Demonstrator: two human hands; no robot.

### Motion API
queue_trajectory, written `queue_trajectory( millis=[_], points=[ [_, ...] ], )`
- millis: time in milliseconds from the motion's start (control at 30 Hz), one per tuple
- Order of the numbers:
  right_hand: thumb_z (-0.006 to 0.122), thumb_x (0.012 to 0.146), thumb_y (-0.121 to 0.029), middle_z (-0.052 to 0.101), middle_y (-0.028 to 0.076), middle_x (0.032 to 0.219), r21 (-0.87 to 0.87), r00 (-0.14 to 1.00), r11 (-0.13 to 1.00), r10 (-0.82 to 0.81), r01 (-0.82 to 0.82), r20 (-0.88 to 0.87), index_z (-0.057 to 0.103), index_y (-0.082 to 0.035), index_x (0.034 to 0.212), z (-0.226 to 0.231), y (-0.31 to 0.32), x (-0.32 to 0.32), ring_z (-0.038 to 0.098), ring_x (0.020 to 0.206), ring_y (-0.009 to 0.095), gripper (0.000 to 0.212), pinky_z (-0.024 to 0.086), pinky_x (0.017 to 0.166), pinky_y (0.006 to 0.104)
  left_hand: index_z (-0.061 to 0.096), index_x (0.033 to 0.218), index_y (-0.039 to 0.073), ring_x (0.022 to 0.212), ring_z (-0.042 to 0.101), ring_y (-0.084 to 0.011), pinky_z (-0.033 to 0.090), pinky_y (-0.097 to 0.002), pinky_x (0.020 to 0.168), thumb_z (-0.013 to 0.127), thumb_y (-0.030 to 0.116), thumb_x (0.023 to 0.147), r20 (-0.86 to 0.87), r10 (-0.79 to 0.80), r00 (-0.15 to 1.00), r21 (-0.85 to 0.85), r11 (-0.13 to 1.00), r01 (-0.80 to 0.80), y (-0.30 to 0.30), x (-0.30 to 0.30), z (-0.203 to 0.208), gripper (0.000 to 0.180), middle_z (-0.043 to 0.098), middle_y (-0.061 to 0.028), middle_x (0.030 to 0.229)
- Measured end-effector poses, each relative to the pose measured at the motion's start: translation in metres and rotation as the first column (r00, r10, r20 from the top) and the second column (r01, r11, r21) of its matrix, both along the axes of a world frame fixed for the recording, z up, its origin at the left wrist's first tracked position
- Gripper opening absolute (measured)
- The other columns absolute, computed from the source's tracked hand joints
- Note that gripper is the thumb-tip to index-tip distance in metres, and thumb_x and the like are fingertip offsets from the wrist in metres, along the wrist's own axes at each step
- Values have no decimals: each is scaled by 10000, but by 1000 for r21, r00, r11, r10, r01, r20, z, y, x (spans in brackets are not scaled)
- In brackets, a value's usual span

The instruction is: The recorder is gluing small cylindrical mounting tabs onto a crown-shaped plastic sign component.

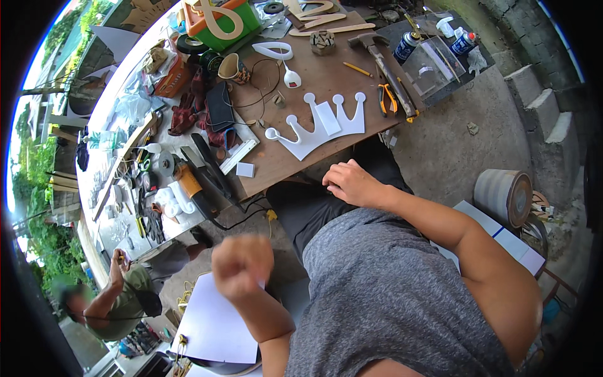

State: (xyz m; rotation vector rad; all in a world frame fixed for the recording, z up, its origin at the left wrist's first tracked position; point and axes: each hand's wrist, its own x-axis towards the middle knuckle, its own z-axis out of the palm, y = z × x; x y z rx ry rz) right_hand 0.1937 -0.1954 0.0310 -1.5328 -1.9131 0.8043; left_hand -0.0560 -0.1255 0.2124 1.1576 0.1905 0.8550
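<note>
My right hand is over my lap, just off the table's front edge, its fingers loosely bent and a little apart, with nothing seen in them. To the left, my left hand is raised over the floor near a white sheet. Motion smears its fingers, so what they hold, if anything, cannot be made out. On the brown tabletop in front of me lies a white crown-shaped cutout with round-tipped points. A small white rectangular piece rests on it. Another white piece lies near the table's edge.
An angle grinder lies at the table's left. A hammer, orange-handled pliers and a pencil lie at the right, near spray cans. Behind the crown is a white glue bottle. Another person sits at far left.
</note>
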Motion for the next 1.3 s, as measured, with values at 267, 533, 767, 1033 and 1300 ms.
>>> queue_trajectory(
  millis=[267, 533, 767, 1033, 1300],
  points=[
    [664, 858, -116, 636, 49, 932, -60, 1000, 998, 6, -5, 23, 634, -91, 951, 1, 4, 0, 625, 932, 234, 101, 413, 833, 381, 656, 1122, 116, 1128, 572, -315, 395, -485, 989, 711, 263, 852, -918, 395, -29, 395, 919, 13, -32, -4, -199, 312, 663, -76, 1140],
    [672, 860, -118, 632, 51, 934, -18, 999, 1000, 26, -26, 33, 634, -87, 965, 2, 2, -1, 619, 935, 236, 116, 407, 824, 383, 611, 1285, 232, 1393, 348, -362, 290, -511, 1122, 674, 270, 842, -930, 366, -3, 365, 925, -105, -54, -13, -266, 449, 415, -143, 1501],
    [677, 863, -126, 627, 52, 927, -70, 997, 997, 33, -28, 66, 634, -93, 968, 1, 3, -6, 617, 931, 236, 118, 404, 823, 384, 706, 1054, 151, 1366, 370, -333, 288, -558, 1089, 641, 271, 889, -946, 320, -46, 323, 937, -133, -44, -7, -268, 215, 491, -94, 1424],
    [680, 861, -137, 629, 54, 923, -6, 998, 1000, 27, -27, 52, 636, -95, 966, 9, 3, -2, 619, 921, 238, 122, 410, 819, 381, 703, 1027, 104, 1289, 429, -338, 332, -579, 1024, 536, 275, 952, -917, 397, -31, 396, 900, -181, -44, -11, -277, 250, 571, -86, 1287],
    [612, 877, -48, 652, 143, 847, 162, 627, 607, -764, 778, -149, 650, -16, 946, 9, 44, 130, 646, 795, 298, 85, 506, 735, 392, 698, 1049, 76, 1272, 446, -342, 334, -575, 1025, 535, 291, 945, -904, 426, -28, 423, 885, -195, -47, -13, -277, 289, 591, -103, 1252]
  ],
)
